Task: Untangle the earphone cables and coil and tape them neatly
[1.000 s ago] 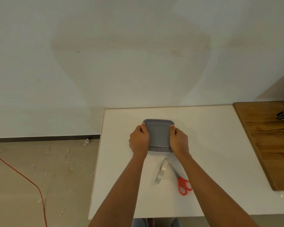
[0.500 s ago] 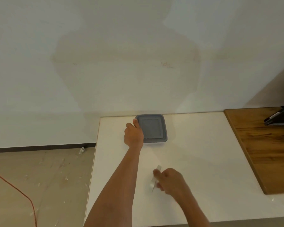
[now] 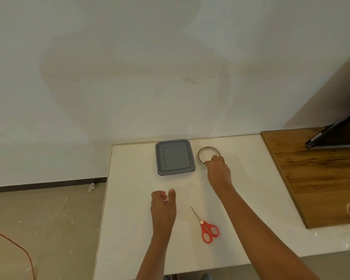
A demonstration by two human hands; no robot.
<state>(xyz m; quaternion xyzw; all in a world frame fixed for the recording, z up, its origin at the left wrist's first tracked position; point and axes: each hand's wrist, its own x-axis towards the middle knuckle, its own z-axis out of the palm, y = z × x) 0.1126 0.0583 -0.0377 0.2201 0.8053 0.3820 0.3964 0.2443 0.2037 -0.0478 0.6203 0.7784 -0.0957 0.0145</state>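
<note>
No earphones show; I judge this as setting out, before any untangling. On the table point(image 3: 129, 229), the left hand point(image 3: 163, 208) hovers mid-way, fingers loosely curled, holding nothing. The box point(image 3: 175, 157) sits at the far edge, lid on, contents hidden; the cables may be inside. Scissors point(image 3: 207, 227) lie toward the front edge. The right hand point(image 3: 218, 171) grips the near rim of the tape point(image 3: 202, 152), just right of the box. Next move: release it and lift the lid.
</note>
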